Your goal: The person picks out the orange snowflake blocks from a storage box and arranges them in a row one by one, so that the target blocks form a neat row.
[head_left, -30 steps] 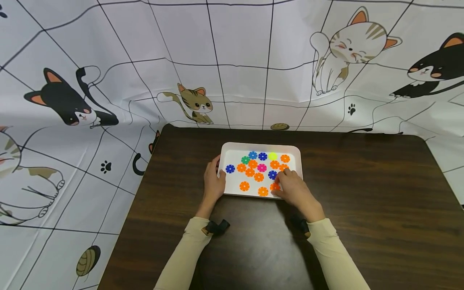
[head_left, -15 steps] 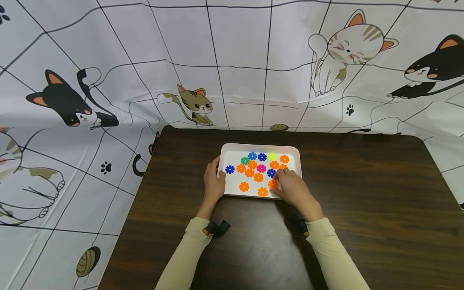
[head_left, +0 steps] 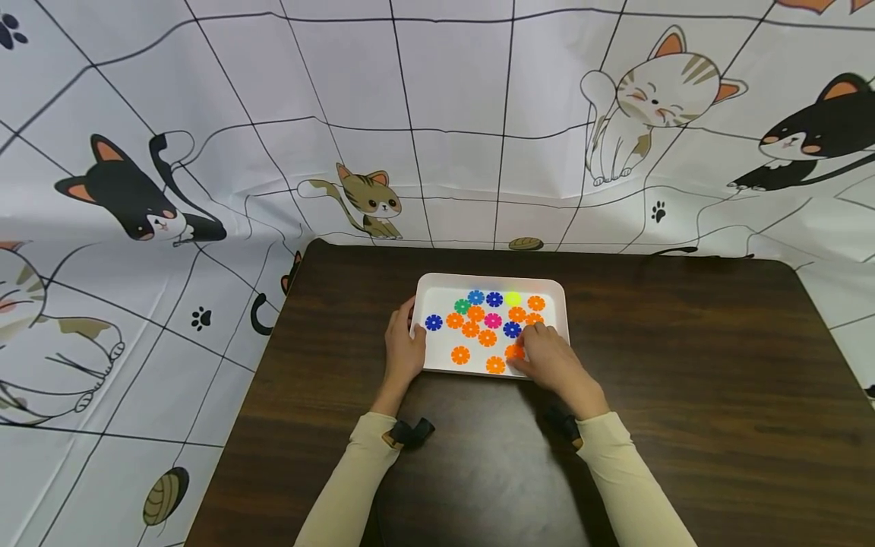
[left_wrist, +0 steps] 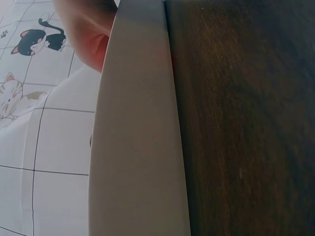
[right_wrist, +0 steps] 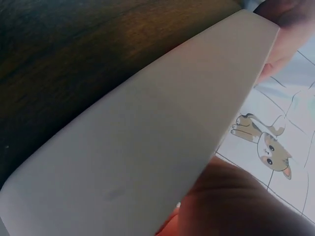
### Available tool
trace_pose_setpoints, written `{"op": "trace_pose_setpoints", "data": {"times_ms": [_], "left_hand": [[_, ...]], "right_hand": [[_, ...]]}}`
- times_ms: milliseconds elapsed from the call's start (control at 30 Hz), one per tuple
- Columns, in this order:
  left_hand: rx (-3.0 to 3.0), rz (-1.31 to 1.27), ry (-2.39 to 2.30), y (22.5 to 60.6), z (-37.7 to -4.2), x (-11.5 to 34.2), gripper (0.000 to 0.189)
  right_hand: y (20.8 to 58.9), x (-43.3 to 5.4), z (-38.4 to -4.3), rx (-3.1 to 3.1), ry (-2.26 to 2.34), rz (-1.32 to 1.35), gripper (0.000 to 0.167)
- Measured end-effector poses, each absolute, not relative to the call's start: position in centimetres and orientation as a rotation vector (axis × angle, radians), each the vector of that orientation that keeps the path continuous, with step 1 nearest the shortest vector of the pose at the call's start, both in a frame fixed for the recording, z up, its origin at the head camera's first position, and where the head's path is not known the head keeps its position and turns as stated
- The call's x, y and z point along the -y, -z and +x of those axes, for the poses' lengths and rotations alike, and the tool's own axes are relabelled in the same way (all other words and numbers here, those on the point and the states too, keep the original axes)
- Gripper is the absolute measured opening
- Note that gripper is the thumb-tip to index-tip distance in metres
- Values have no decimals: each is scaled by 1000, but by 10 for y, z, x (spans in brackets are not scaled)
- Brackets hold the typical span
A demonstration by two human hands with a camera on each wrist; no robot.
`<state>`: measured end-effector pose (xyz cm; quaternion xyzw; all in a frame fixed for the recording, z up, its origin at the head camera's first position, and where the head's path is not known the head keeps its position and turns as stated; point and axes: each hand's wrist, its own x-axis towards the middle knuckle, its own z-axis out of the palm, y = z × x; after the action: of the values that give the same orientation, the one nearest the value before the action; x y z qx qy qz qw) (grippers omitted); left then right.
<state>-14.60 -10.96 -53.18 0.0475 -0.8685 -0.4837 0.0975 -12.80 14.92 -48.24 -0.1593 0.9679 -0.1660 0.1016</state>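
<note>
A white tray (head_left: 443, 352) holds several notched plastic discs in orange, blue, green, pink and yellow. My left hand (head_left: 405, 346) grips its left side, thumb over the rim and fingers along the outer wall. At the tray's front right corner, my right hand (head_left: 550, 361) bends down over the rim, thumb and fingertips round an orange notched disc (head_left: 514, 351) that it partly covers. In the right wrist view an orange-red edge shows beside the thumb (right_wrist: 226, 196). A dark blue disc (head_left: 512, 330) lies just beyond those fingertips.
The tray stands on a dark wooden table (head_left: 683, 395). Behind and to the left hangs a white cat-print sheet (head_left: 451, 83), meeting the table's far edge. More orange discs (head_left: 460, 355) lie near the tray's front wall.
The orange disc at my right fingertips has shifted slightly left, the fingers staying around it. My left hand keeps its hold on the tray. The head view has tilted slightly.
</note>
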Motion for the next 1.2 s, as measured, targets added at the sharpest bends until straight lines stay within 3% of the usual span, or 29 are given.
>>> {"op": "trace_pose_setpoints", "data": {"times_ms": [633,1200], "left_hand": [[2589,169,1461,531,-147,107,52],[2578,162,1462,534,-147,109,53]], "right_hand": [[462,-162,-127,-2930,515,-451,44],[445,-211,-137,-3056,587,-299,40]]}}
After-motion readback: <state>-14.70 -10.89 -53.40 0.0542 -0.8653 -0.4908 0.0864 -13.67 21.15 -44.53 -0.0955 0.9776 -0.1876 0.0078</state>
